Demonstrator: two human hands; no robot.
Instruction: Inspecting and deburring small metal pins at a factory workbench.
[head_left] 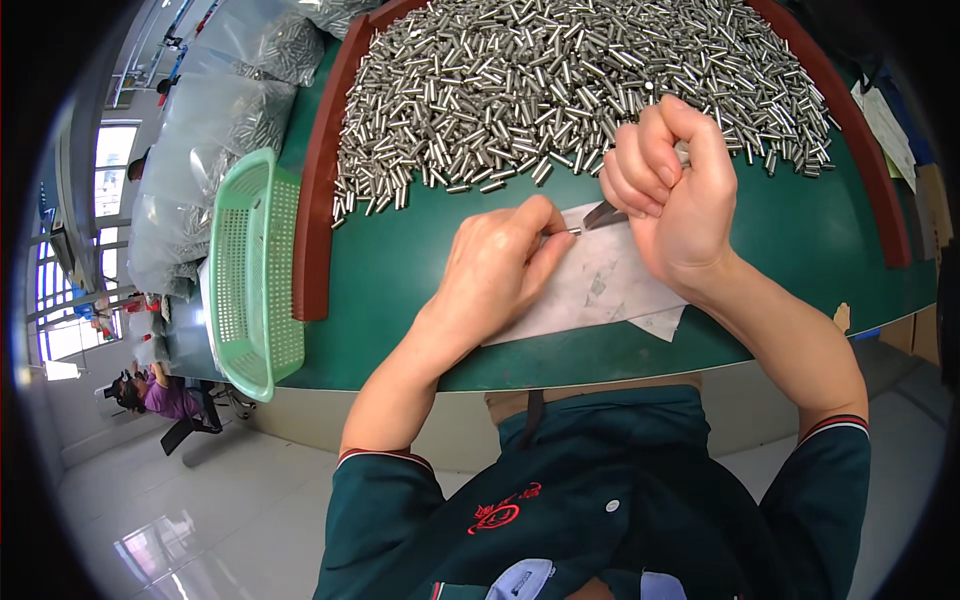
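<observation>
My left hand (492,262) pinches a small shiny metal pin (574,231) between thumb and forefinger, low over a white sheet (600,285). My right hand (682,185) is closed in a fist around a knife-like tool; its dark, flat blade (603,215) sticks out toward the pin, close to its end. Most of the tool is hidden in the fist, and whether the blade touches the pin I cannot tell. Beyond both hands spreads a big heap of similar metal pins (500,95) on the green tabletop (385,270).
Dark red rails (318,210) border the heap at left and right. A light green plastic basket (258,290) stands outside the left rail, beside clear bags of metal parts (200,150). Papers (885,130) lie at far right. Another person (170,395) sits in the left background.
</observation>
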